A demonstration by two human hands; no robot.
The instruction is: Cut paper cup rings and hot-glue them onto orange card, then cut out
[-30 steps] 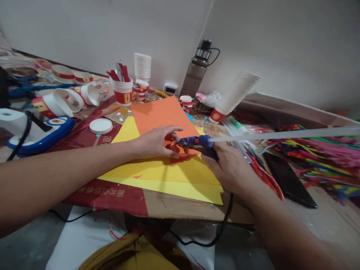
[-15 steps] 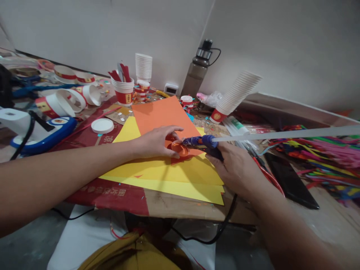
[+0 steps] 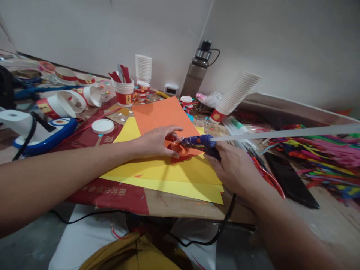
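My right hand (image 3: 230, 161) is wrapped around a hot glue gun (image 3: 194, 141) with a blue front, a long white glue stick (image 3: 281, 133) running back from it over the wrist. The gun's tip meets a small round orange paper piece (image 3: 181, 150). Curved about that piece from the left, my left hand (image 3: 157, 142) steadies it with thumb and fingers; some fingertips are hidden. Under both hands lie an orange sheet (image 3: 160, 112) and several yellow sheets (image 3: 191, 176).
Stacked paper cups (image 3: 236, 95) lean at the right, near a dark water bottle (image 3: 195, 75). A black phone (image 3: 292, 180), red-handled scissors (image 3: 270, 178) and colourful pipe cleaners (image 3: 332, 161) lie rightward. A white lid (image 3: 102, 126) and a blue-and-white device (image 3: 47, 133) are at left.
The glue gun has shifted very slightly to the left, its tip still at the orange piece. My left hand stays in place. The black cable below the table edge has moved.
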